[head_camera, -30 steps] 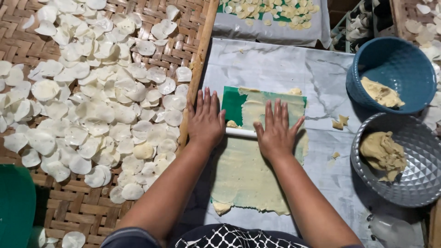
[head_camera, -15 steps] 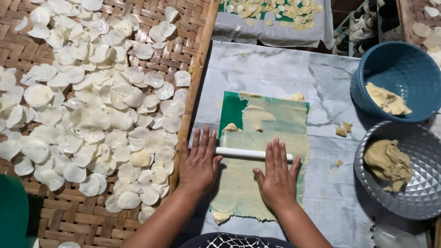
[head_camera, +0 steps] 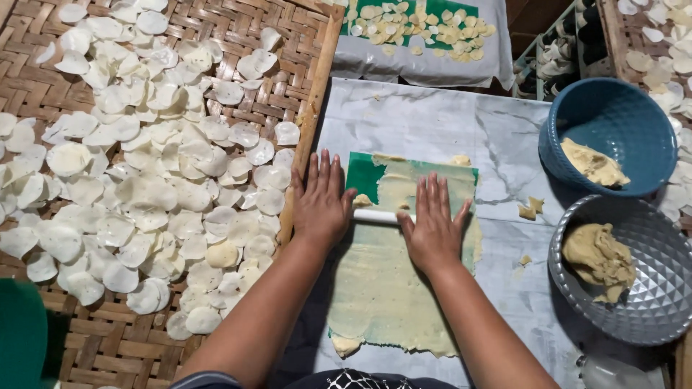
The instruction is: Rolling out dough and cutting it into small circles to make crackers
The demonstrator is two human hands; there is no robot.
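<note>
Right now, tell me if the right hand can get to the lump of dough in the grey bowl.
Probably yes: the right hand lies on the white roller, and bare tabletop separates it from the grey bowl, whose dough sits uncovered.

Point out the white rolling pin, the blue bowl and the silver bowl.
white rolling pin (head_camera: 375, 215), head view, bare middle between the hands.
blue bowl (head_camera: 613, 108), head view, inner wall.
silver bowl (head_camera: 659, 288), head view, inner wall.

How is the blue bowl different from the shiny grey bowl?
The blue bowl is smooth and sits farther from the person; the grey bowl has a bumpy diamond pattern and sits nearer. The blue bowl's dough lump looks smaller and paler, the grey bowl's bigger and darker. Both hold dough.
</note>
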